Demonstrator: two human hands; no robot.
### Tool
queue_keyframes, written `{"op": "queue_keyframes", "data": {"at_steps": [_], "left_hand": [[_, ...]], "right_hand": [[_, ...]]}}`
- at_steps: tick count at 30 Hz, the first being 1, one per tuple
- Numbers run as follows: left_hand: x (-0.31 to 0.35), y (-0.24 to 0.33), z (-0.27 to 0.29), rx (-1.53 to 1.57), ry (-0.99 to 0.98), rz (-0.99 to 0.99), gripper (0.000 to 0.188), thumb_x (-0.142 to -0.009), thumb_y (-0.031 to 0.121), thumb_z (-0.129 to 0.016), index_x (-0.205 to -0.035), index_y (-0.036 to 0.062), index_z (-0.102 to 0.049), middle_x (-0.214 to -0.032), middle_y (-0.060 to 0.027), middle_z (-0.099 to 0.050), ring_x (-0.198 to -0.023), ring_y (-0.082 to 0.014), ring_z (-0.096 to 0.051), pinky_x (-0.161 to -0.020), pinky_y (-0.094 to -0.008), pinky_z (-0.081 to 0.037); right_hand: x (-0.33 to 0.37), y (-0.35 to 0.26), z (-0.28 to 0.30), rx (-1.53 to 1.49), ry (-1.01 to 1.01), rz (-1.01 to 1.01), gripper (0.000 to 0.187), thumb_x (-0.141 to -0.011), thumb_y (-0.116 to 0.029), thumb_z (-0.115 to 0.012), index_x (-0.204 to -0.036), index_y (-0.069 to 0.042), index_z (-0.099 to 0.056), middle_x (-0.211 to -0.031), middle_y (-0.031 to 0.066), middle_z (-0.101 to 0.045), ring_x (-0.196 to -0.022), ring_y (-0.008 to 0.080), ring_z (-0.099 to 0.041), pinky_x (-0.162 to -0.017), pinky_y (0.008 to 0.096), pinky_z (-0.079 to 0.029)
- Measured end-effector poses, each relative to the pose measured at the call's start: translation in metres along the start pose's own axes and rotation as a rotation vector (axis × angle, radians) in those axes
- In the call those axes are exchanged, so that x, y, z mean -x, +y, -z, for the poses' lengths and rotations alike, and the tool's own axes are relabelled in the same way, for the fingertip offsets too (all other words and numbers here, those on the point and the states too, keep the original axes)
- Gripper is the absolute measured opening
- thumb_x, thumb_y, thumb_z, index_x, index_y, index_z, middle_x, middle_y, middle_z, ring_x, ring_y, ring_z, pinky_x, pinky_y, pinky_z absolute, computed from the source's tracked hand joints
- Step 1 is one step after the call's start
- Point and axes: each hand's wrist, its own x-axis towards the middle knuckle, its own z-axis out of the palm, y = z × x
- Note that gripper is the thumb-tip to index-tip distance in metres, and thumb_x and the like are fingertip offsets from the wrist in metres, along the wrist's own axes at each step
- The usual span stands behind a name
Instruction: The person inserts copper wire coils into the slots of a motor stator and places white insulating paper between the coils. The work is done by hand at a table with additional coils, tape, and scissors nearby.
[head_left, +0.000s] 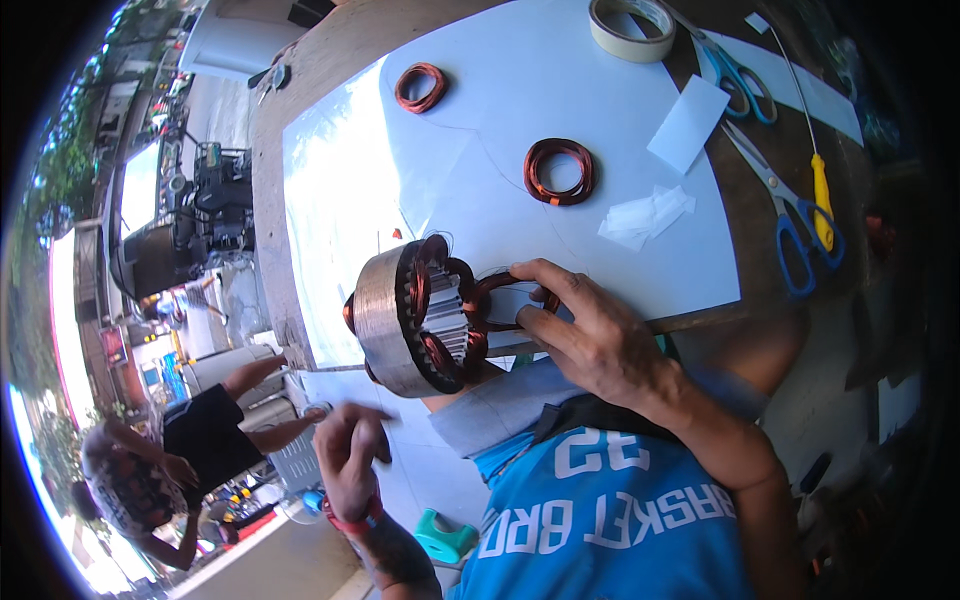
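On sheet (470, 200) | 2 loose coils (532, 172) | right hand (600, 340) pinching 1 stator coil (490, 284) | left hand (350, 450) curled, empty

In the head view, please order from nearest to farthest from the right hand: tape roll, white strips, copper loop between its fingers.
From the right hand:
1. Copper loop: touching, at its fingertips.
2. White strips: beyond the hand, slightly right.
3. Tape roll: near the picture's top edge.

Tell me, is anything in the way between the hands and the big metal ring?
Nothing visible stands between the left hand and the metal ring. Between the right hand and the ring is a copper wire loop, which that hand touches.
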Motion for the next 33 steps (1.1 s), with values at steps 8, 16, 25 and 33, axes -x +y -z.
{"op": "queue_keyframes", "data": {"at_steps": [8,16,25,33], "left_hand": [[-0.072,-0.035,-0.025,-0.319,0.008,-0.257,0.041,-0.082,0.012,-0.085,-0.119,-0.0025,-0.076,-0.134,-0.0211,-0.067,-0.128,-0.0344,-0.064,-0.109,-0.0433,-0.049],[-0.075,-0.047,-0.019,-0.11,-0.075,-0.067,0.064,-0.073,0.011,-0.091,-0.132,-0.0005,-0.067,-0.137,-0.0188,-0.064,-0.13,-0.0358,-0.06,-0.111,-0.045,-0.046],[-0.078,-0.025,-0.01,-0.348,-0.043,-0.184,0.057,-0.071,0.008,-0.091,-0.122,-0.0025,-0.067,-0.125,-0.0143,-0.068,-0.116,-0.0219,-0.065,-0.099,-0.0383,-0.05],[-0.088,0.007,-0.02,-0.293,-0.151,-0.176,0.046,-0.074,0.004,-0.087,-0.114,-0.0055,-0.067,-0.1,-0.0067,-0.076,-0.09,-0.0102,-0.068,-0.082,-0.0297,-0.055]], "right_hand": [[-0.003,-0.001,-0.001,0.017,0.004,-0.019,0.023,-0.079,0.0,-0.081,-0.1,-0.003,-0.073,-0.141,0.011,-0.06,-0.105,0.0261,-0.071,-0.088,0.0356,-0.061],[-0.008,0.0,0.002,-0.044,-0.038,-0.054,0.015,-0.085,-0.001,-0.075,-0.1,0.0,-0.076,-0.141,0.0131,-0.059,-0.106,0.0252,-0.071,-0.091,0.0352,-0.062],[-0.013,0.002,-0.003,-0.108,-0.013,-0.005,0.022,-0.08,0.001,-0.081,-0.101,-0.001,-0.074,-0.142,0.0133,-0.059,-0.112,0.0294,-0.07,-0.093,0.0378,-0.061],[-0.014,0.003,-0.015,-0.043,-0.019,0.05,0.023,-0.09,-0.006,-0.075,-0.112,0.0,-0.077,-0.146,0.0125,-0.056,-0.119,0.0264,-0.067,-0.101,0.0358,-0.061]]}}
